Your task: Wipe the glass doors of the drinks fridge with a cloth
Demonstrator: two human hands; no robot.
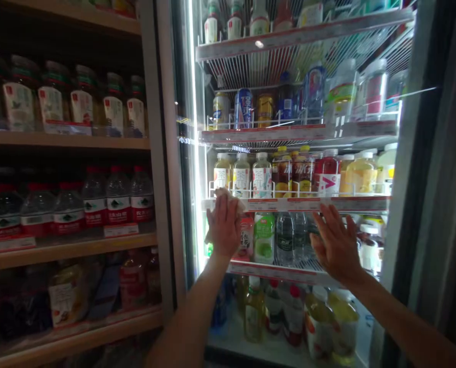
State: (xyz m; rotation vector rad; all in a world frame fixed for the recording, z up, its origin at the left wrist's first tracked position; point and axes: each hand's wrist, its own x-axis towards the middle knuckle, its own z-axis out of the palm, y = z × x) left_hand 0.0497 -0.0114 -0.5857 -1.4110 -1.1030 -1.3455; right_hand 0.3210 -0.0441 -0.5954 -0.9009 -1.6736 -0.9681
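My left hand [225, 225] presses a pale cloth [236, 203] against the glass door of a lit drinks fridge. The cloth's edges show past my fingertips and beside the palm; the rest is hidden under the hand. To the right, my right hand [336, 245] is raised at the same glass with fingers spread, holding nothing. It appears to touch the pane, though the contact is hard to make out. Behind the glass, a wire shelf carries tea bottles [261, 176] and a red drink bottle [327, 174]. Below it stands a green-labelled bottle [264, 237].
At the left, an open wooden shelf unit [67, 138] holds rows of bottled tea [51, 102] and red-capped water bottles [116, 197]. A grey post [161, 153] separates it from the fridge. The dark door frame [408, 204] runs up the right side.
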